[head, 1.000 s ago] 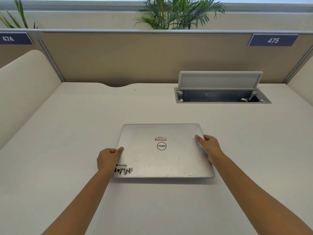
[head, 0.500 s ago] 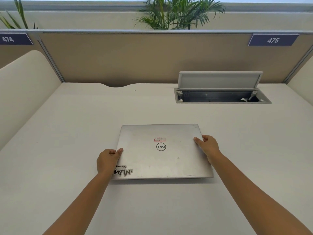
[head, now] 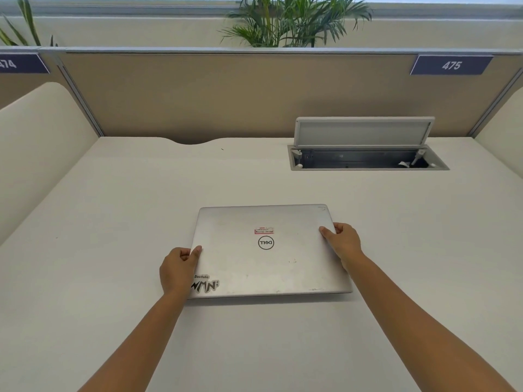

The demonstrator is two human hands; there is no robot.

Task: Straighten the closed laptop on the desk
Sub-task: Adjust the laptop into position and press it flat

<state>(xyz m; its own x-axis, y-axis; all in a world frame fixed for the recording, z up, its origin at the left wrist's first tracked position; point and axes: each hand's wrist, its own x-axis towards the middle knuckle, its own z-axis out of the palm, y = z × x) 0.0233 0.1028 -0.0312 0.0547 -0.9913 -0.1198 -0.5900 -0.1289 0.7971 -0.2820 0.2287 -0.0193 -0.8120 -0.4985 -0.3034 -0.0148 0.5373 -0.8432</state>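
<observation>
The closed laptop [head: 268, 253] lies flat near the middle of the desk [head: 113, 207], its long axis running left to right and its near edge close to square with the person, the logo reading upside down from here. The left hand [head: 178, 271] curls around its left edge and the right hand [head: 343, 241] around its right edge, thumbs on the lid. The straightening looks nearly finished; what remains seems a slight final twist, then letting go.
</observation>
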